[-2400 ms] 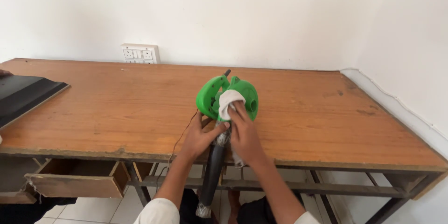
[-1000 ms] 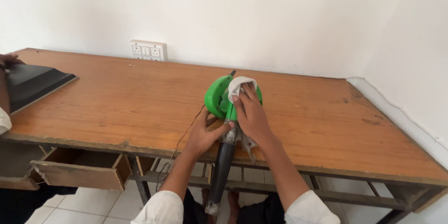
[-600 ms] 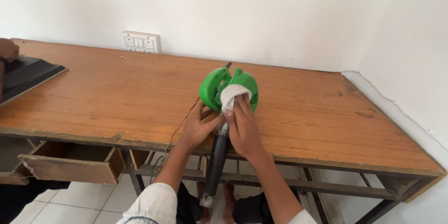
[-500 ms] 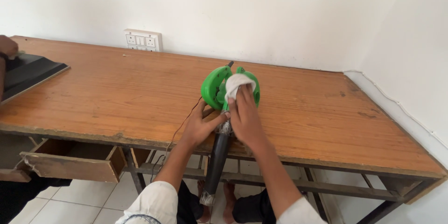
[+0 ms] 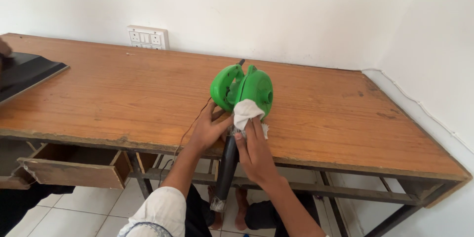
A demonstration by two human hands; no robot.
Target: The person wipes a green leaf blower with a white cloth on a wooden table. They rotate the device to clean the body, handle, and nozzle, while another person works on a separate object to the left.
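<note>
A green electric blower point(image 5: 243, 88) lies on the wooden table point(image 5: 123, 89) near its front edge. Its black nozzle point(image 5: 225, 170) hangs down past the edge between my arms. My left hand point(image 5: 209, 129) grips the blower's lower body where the nozzle joins it. With my right hand point(image 5: 253, 150) I press a white cloth point(image 5: 247, 112) against the green housing. A thin cord runs from the blower down past my left wrist.
A white socket panel point(image 5: 147, 37) is on the wall behind the table. A black flat object point(image 5: 24, 71) lies at the table's left end, with another person's hand at its edge. A wooden drawer point(image 5: 74, 167) hangs open below the table's left front. White wall closes the right side.
My right hand and the cloth have slid down the green housing toward me. My left hand keeps its grip. The view has shifted slightly.
</note>
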